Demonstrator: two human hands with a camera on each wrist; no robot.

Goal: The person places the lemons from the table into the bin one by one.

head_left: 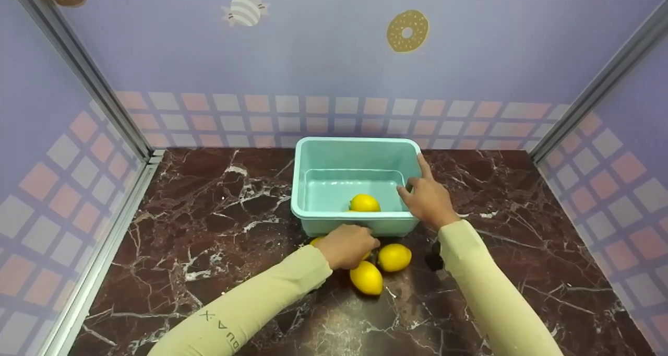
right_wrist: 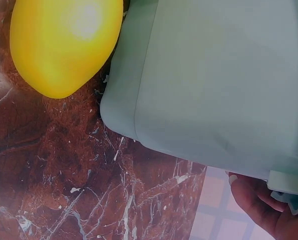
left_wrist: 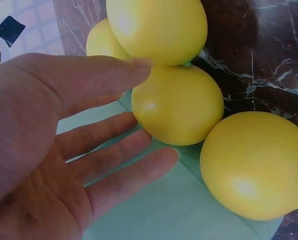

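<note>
A mint-green plastic bin (head_left: 355,225) stands on the marbled surface with one lemon (head_left: 365,203) inside. My right hand (head_left: 430,199) holds its right rim, thumb on the inner side and index finger along the edge. Fingers (right_wrist: 256,200) show by the rim in the right wrist view. Just in front of the bin, my left hand (head_left: 347,245) reaches over several lemons, partly hiding some. In the left wrist view its fingers are spread and fairly straight, with the tips beside a lemon (left_wrist: 179,105); contact is unclear. Two other lemons, one right (head_left: 394,257) and one nearer (head_left: 366,278), lie beside this hand.
A dark red marbled tabletop (head_left: 235,204) extends around the bin. Behind it rises a lilac wall (head_left: 323,48) with printed squares and sweets, and similar panels flank both sides. A small black object (head_left: 434,259) sits under the right wrist.
</note>
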